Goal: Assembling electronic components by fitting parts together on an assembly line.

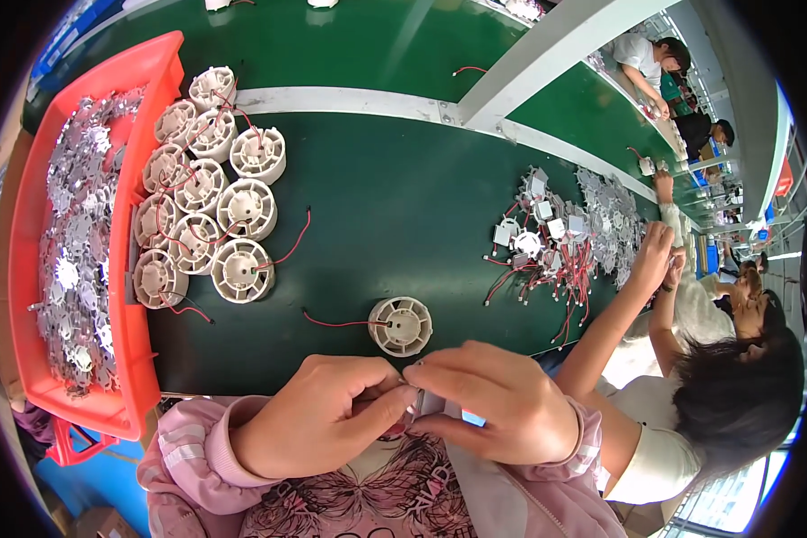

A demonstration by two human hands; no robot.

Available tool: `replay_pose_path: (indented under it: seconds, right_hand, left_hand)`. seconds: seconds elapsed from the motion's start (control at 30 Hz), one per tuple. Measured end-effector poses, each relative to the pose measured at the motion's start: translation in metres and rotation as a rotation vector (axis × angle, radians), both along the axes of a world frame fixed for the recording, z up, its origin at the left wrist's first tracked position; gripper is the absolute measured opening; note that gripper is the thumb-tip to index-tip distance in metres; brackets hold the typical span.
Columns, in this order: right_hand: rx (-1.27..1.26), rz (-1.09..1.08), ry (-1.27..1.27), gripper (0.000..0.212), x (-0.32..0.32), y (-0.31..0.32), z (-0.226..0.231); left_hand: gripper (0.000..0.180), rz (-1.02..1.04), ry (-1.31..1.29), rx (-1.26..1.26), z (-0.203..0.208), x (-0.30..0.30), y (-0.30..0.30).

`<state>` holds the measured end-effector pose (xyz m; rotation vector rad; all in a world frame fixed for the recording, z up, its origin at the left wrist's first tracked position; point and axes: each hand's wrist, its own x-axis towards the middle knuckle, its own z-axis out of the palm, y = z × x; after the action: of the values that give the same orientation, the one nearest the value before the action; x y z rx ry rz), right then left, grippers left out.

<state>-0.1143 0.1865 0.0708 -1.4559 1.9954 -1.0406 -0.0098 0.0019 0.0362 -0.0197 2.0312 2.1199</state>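
Note:
My left hand [318,417] and my right hand [511,403] meet in front of my chest, just off the near table edge. Both are closed in a pinch on a small silvery piece [430,404], mostly hidden by the fingers. A bit of red shows below it; I cannot make out what that is. Right beyond the fingertips, a round off-white plastic housing [401,326] with spokes rests on the green table, its red wire stretching left.
Several similar housings [244,209] stand grouped at the left, beside a red bin [136,350] of silvery metal plates [79,251]. Wired white-and-silver parts [547,238] are heaped at the right. A co-worker's forearm [619,314] reaches in there. A white metal beam [547,67] rises beyond.

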Motion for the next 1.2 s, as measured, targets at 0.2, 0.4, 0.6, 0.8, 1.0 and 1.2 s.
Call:
replay_pose_path:
  seconds: [0.2, 0.4, 0.6, 0.8, 1.0, 1.2]
  right_hand:
    - [0.026, -0.092, -0.027, 0.043, 0.008, -0.001, -0.006]
    - [0.064, -0.326, 0.091, 0.043, 0.004, -0.022, -0.023]
    - [0.118, -0.333, 0.226, 0.044, 0.001, -0.026, -0.034]
    - [0.119, -0.367, 0.12, 0.046, 0.001, -0.026, -0.035]
    - [0.126, -0.346, 0.105, 0.046, -0.001, -0.027, -0.035]
    - [0.154, -0.452, 0.109, 0.045, 0.007, -0.028, -0.039]
  left_hand:
    - [0.01, 0.051, 0.117, -0.088, -0.014, 0.006, 0.0]
    - [0.02, 0.287, 0.36, -0.812, -0.024, -0.01, -0.005]
    - [0.046, 0.339, 0.494, -0.824, -0.048, -0.02, 0.006]
    - [0.064, 0.321, 0.448, -0.677, -0.066, -0.02, 0.013]
    - [0.067, 0.283, 0.449, -0.686, -0.067, -0.02, 0.012]
    - [0.066, 0.277, 0.474, -0.681, -0.068, -0.026, 0.015]
